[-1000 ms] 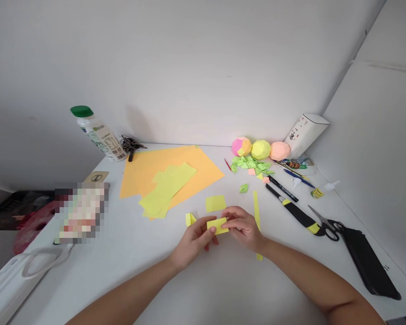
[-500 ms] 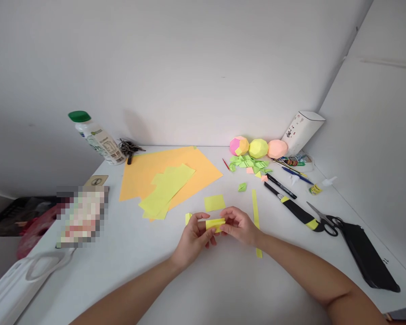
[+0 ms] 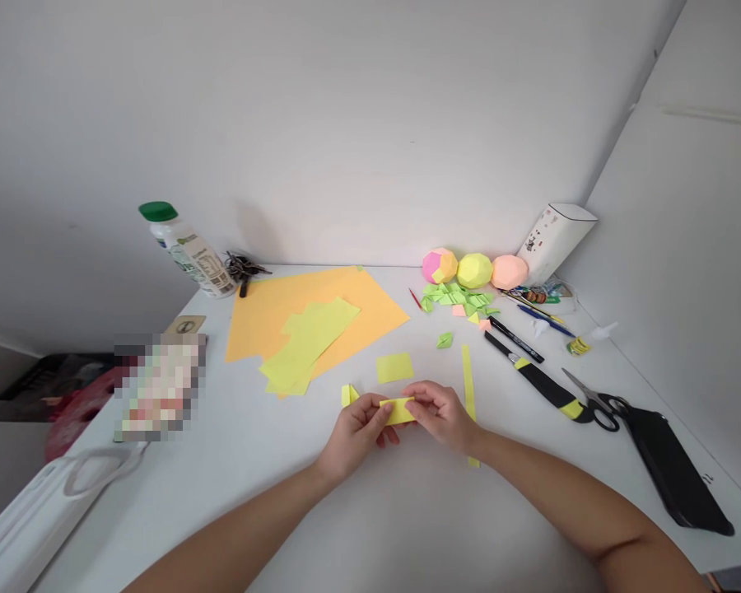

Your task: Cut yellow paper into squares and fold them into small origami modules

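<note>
A small folded piece of yellow paper (image 3: 398, 410) is pinched between both hands above the white table. My left hand (image 3: 356, 432) grips its left end, thumb on top. At the right end, my right hand (image 3: 440, 414) holds it between thumb and fingers. Just beyond lies a flat yellow paper rectangle (image 3: 394, 367). A folded yellow piece (image 3: 349, 395) rests beside my left fingers. The long yellow strip (image 3: 468, 383) passes partly behind my right hand.
Yellow sheets (image 3: 309, 346) lie on orange paper (image 3: 247, 317) at the left. Folded green pieces (image 3: 457, 296) sit before paper balls (image 3: 474, 270). To the right are a utility knife (image 3: 547, 389), scissors (image 3: 598, 405), glue bottle (image 3: 584, 342) and black case (image 3: 679, 473). A bottle (image 3: 191, 255) stands back left.
The yellow paper's raised fold now lies flatter between my fingers. My left thumb has shifted to its left end. The whole view has moved slightly.
</note>
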The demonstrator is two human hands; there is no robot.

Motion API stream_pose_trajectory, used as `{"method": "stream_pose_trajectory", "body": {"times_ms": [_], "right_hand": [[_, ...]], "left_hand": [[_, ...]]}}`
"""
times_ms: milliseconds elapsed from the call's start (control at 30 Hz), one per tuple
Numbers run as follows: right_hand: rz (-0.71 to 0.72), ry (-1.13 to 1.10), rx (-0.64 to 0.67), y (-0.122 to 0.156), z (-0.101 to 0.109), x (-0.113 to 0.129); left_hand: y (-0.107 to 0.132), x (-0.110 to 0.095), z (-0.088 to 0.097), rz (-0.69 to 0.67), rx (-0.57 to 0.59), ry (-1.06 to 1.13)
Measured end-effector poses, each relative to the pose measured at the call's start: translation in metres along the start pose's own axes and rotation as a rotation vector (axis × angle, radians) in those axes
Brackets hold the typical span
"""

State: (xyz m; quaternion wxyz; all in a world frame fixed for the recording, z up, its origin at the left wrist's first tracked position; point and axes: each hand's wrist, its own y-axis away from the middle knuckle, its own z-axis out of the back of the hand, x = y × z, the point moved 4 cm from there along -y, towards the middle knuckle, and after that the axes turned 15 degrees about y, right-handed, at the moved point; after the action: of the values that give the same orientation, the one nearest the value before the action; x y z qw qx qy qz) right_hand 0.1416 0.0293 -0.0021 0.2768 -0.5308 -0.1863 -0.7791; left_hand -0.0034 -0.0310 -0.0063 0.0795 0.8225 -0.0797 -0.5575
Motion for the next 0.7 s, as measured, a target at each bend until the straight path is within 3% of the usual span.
{"method": "stream_pose_trajectory", "body": {"times_ms": [233, 700], "right_hand": [[-0.085, -0.091, 0.062, -0.0001, -0.0028, 0.0021], [-0.107, -0.151, 0.082, -0.0014, -0.0050, 0.0060]], "left_hand": [[-0.0002, 0.0009, 0.0004, 0.006, -0.008, 0.001], [0.0005, -0.0020, 0.0003, 0.023, 0.002, -0.014]]}}
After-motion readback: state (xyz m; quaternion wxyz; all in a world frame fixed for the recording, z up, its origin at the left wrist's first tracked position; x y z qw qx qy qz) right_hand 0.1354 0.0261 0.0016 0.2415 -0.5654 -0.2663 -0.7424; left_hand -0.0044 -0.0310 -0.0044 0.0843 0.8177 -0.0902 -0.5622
